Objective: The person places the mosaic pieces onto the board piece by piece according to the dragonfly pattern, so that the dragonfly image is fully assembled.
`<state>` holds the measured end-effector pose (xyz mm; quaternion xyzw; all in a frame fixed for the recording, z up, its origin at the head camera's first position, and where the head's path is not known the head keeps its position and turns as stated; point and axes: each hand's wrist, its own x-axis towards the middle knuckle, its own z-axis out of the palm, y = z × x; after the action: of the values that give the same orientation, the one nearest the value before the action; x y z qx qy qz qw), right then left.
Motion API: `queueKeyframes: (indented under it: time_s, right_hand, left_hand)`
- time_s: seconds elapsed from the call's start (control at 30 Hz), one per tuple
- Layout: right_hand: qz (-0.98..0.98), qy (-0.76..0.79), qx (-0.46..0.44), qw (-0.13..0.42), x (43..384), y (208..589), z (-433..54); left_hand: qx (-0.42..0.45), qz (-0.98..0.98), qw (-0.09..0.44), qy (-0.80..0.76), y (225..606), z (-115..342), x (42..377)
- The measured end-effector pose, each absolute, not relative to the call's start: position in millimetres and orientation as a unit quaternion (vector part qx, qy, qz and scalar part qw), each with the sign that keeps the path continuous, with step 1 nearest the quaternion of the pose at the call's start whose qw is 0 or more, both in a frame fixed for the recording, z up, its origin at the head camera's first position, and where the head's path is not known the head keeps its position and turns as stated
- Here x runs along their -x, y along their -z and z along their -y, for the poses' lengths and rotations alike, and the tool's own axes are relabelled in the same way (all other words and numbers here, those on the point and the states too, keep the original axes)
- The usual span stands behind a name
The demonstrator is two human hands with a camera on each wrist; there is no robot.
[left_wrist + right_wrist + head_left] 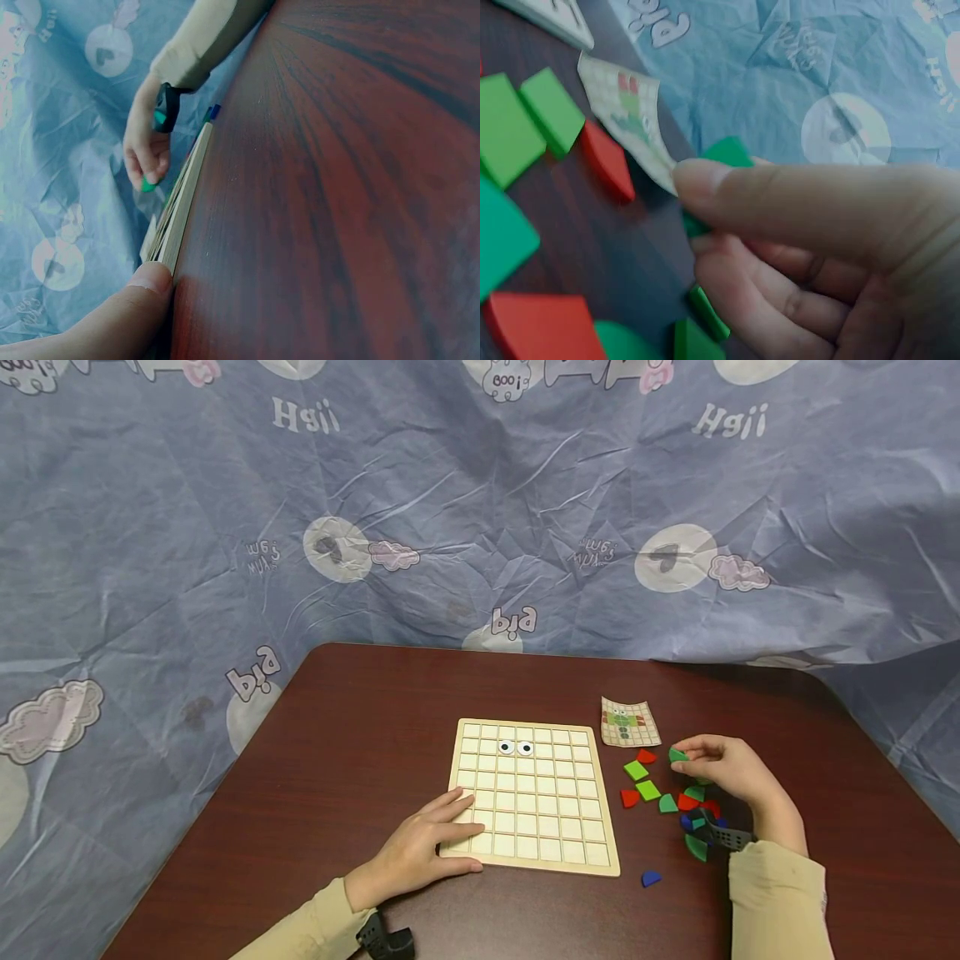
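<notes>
My right hand [723, 766] pinches a green quarter-round piece [678, 755] between thumb and fingers, held above the table to the right of the board. In the right wrist view the thumb covers part of that green piece [727, 152]. At the lower left of the pale wooden grid board [528, 793], my left hand [416, 843] rests with fingers spread over the edge. Two googly eyes [516, 747] sit in the board's upper rows; the other squares hold no pieces. The left wrist view shows the left thumb [124, 315] against the board's side.
A pattern card [630, 723] with a coloured figure lies beyond the board's right corner. Loose red, green and blue pieces are scattered right of the board, among them a lime square [647, 790] and a blue piece [651, 878]. A printed cloth [465, 510] hangs behind the table.
</notes>
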<state>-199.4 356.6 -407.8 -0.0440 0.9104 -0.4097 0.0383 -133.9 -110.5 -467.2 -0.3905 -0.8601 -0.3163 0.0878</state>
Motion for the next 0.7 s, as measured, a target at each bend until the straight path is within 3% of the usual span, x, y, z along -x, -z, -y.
queueKeyframes:
  time_s: [0.3, 0.7]
  right_hand:
    - [-0.904, 0.415, 0.100, 0.008, 201.2, 387.0, -329.2]
    - [-0.878, 0.458, 0.139, 0.015, 207.4, 369.3, -272.9]
  left_hand:
    - [0.388, 0.861, 0.084, 0.318, 467.2, 111.3, 133.6]
    - [0.390, 0.861, 0.084, 0.316, 465.8, 110.9, 133.3]
